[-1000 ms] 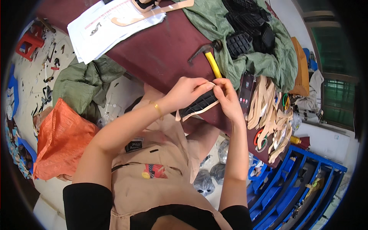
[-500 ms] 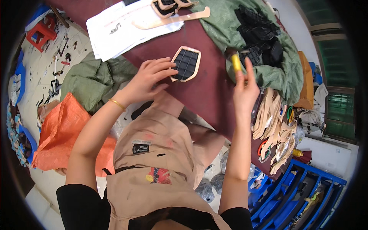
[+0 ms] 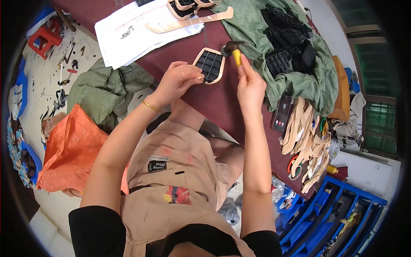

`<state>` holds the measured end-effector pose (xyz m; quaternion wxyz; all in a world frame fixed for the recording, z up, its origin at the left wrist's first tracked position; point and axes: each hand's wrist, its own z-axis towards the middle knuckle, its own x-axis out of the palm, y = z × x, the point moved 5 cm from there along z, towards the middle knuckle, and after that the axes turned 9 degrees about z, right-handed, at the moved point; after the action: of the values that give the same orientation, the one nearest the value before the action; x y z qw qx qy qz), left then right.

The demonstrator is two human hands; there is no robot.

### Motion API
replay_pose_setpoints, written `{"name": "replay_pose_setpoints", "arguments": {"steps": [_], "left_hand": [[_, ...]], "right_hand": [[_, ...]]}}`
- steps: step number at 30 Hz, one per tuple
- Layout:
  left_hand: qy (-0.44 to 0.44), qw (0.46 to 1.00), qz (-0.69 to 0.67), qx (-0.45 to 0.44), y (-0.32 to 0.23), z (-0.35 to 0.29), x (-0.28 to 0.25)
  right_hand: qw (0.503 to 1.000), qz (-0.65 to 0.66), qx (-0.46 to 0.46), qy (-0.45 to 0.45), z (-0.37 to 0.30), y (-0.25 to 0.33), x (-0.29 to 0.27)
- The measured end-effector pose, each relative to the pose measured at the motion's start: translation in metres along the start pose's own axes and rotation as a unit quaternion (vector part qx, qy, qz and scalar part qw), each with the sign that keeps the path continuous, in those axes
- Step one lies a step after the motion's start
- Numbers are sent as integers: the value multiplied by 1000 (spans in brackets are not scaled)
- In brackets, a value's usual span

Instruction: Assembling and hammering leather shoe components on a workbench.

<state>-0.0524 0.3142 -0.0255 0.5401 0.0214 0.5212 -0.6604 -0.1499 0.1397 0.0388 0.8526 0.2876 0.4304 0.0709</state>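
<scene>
A black gridded pad with a beige rim lies on the dark red tabletop. The fingers of my left hand pinch its lower left edge. Wrapped around the yellow handle of a hammer, my right hand holds the tool just right of the pad, its dark metal head above the table and apart from the rim. Farther back, a long beige strip rests across white paper sheets, beside more beige-rimmed black pieces.
Black gridded pieces lie on green cloth at the back right. A phone, beige strips and scissors line the right table edge. A blue rack stands below. An orange sack is left.
My right hand has brought the hammer left and toward the pad, uncovering the phone. My left fingers have closed on the pad's edge.
</scene>
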Motion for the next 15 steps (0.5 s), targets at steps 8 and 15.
{"name": "replay_pose_setpoints", "arguments": {"steps": [8,15], "left_hand": [[-11,1000,9,24,-5,-3,3],[-32,997,53,37,-8,1,-1]], "right_hand": [[997,25,50,54,8,0,-13],[994,49,58,76,-42,13,-24]]}}
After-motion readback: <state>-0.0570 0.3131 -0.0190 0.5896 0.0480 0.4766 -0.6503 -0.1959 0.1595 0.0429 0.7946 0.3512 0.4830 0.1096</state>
